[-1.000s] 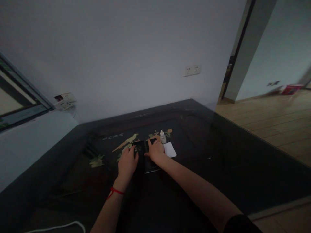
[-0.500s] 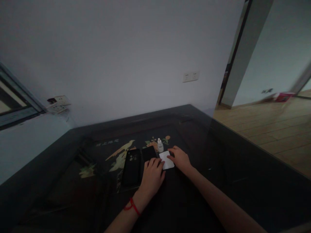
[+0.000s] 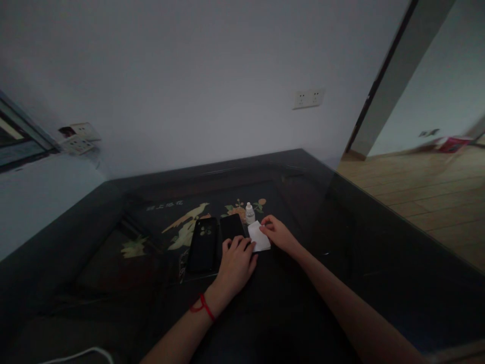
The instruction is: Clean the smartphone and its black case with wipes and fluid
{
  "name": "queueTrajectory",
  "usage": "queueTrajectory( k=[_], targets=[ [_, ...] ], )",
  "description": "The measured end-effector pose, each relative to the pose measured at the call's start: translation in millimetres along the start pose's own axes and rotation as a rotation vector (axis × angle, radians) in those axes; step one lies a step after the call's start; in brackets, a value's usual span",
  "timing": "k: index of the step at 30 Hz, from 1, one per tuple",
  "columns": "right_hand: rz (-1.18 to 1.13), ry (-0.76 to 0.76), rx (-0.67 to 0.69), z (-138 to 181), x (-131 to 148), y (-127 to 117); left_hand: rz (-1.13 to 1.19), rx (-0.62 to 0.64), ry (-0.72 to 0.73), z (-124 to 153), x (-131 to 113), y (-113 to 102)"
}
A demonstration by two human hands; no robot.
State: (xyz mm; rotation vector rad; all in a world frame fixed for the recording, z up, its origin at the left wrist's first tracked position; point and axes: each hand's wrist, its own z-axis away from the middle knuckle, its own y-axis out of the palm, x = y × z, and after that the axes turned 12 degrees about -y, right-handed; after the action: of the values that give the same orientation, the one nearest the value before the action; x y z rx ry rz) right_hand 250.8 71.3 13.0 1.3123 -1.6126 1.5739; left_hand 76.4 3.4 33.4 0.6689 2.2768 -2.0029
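Note:
On a dark glossy table (image 3: 341,263) lie two black phone-like slabs side by side: the left one (image 3: 203,243) shows camera lenses, the right one (image 3: 231,227) is plain. My left hand (image 3: 237,265), with a red string at the wrist, rests flat on the near end of the right slab, fingers spread. My right hand (image 3: 278,234) pinches the right edge of a white cloth or paper square (image 3: 258,236), whose corner is lifted off the table. A small white dropper bottle (image 3: 249,213) stands just behind the square.
The table is painted with a bird and flowers (image 3: 189,222). A white wall with a socket plate (image 3: 308,98) stands behind it. A window frame (image 3: 22,146) and more sockets (image 3: 78,138) are at left. Wooden floor (image 3: 428,187) lies at right. A white cable (image 3: 87,352) shows at bottom left.
My left hand left the lens-side slab and settled on the right one. My right hand went from the right slab to the white square and now pinches its lifted edge.

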Motion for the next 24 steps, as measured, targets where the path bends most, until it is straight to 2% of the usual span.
queueTrajectory(
  k=[4,9,11,17,24],
  targets=[
    [-0.203,0.044,0.077,6,2,0,0.116,0.014,-0.066,-2,-1,-2],
    [-0.382,-0.037,0.124,12,18,6,0.321,-0.026,-0.218,-11,4,-1],
    [-0.401,-0.075,0.101,11,22,4,0.442,-0.037,-0.271,-16,10,1],
    [-0.378,-0.090,-0.135,5,18,-14,0.854,-0.010,-0.376,-28,29,-1],
    [-0.476,-0.086,-0.023,11,28,-10,1.119,0.014,-0.407,-27,29,-11]
  ],
)
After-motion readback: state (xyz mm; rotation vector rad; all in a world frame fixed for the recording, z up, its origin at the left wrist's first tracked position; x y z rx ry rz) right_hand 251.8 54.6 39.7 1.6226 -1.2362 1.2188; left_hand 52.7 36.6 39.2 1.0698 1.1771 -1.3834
